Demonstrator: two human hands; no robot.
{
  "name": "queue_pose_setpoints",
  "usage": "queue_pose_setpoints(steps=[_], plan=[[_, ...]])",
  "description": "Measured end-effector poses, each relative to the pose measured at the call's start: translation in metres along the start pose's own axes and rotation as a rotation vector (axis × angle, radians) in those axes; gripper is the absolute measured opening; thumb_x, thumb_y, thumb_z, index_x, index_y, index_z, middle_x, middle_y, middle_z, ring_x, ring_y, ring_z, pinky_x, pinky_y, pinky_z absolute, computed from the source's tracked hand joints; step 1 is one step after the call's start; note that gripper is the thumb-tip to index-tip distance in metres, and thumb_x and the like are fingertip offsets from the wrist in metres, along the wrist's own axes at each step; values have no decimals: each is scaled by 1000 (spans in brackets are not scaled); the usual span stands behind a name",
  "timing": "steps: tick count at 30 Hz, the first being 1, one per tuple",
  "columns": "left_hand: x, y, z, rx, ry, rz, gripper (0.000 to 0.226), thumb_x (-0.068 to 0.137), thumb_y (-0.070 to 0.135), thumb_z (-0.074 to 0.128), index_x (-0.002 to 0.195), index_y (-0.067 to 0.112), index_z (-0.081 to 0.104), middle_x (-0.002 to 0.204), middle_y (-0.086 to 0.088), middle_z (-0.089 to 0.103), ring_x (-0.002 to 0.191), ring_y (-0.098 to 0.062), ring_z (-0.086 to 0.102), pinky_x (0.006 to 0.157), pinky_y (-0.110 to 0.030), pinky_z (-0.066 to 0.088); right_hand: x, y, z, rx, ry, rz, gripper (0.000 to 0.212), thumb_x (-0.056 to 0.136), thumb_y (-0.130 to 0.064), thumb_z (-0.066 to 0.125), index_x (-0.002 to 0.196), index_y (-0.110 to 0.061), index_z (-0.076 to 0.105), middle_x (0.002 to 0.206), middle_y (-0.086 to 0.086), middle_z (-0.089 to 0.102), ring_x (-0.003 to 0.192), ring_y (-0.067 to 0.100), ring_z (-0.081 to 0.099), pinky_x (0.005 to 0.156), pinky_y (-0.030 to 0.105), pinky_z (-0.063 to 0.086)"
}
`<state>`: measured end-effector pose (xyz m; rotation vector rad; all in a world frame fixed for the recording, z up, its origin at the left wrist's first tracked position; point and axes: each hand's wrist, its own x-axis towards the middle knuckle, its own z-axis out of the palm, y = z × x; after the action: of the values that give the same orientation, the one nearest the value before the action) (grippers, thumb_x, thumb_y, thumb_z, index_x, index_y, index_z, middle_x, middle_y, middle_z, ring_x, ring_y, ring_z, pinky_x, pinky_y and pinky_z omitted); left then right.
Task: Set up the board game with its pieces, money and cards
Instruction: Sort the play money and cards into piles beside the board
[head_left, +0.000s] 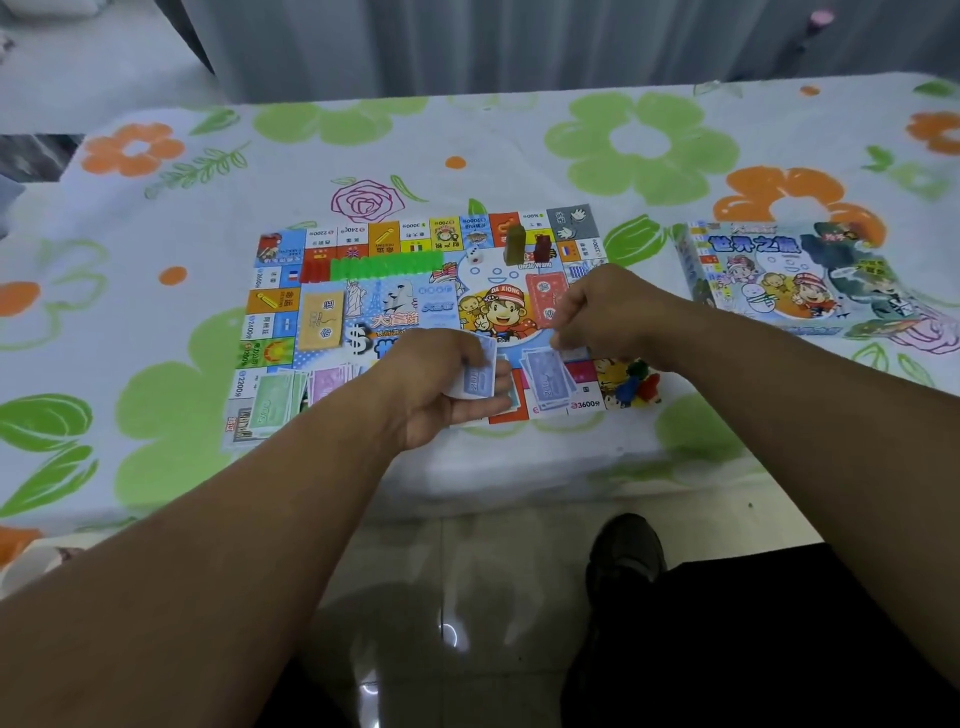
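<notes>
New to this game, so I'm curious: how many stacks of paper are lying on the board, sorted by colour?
Green money stack: 1
Pink money stack: 1
Blue money stack: 1
Yellow card deck: 1
Red card deck: 1
Total: 5
Not counted: the blue notes held in the left hand.

The left hand (436, 389) hides much of the blue notes (475, 382) it grips — the right hand (608, 312) has blurred fingertips (562, 341), grip unreadable.
</notes>
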<state>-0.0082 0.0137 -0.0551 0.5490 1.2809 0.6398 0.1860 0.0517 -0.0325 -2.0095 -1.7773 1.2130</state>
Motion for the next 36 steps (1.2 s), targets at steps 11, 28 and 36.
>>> queue_pose_setpoints(steps=[11, 28, 36], plan=[[0, -1, 4, -1, 3, 30, 23, 89, -11, 62, 108, 3, 64, 97, -15, 76, 87, -29, 75, 69, -43, 63, -5, -13, 10, 163, -133, -172, 19, 88, -27, 76, 87, -9, 73, 73, 1, 73, 47, 10, 56, 42, 22, 41], [1, 1, 1, -11, 32, 10, 25, 93, -1, 51, 117, 3, 57, 93, -17, 74, 78, -26, 73, 72, -44, 62, -4, -2, -1, 53, -58, 16, 12, 85, 1, 74, 94, 8, 69, 73, 10, 68, 62, 23, 51, 58, 34, 42], [-1, 1, 1, -33, 12, 7, 23, 93, -7, 44, 108, 1, 59, 89, -20, 74, 79, -30, 73, 75, -47, 62, -2, -4, -1, 9, 0, -4, 20, 85, -3, 76, 98, 10, 68, 83, 19, 64, 67, 25, 56, 61, 33, 47]])
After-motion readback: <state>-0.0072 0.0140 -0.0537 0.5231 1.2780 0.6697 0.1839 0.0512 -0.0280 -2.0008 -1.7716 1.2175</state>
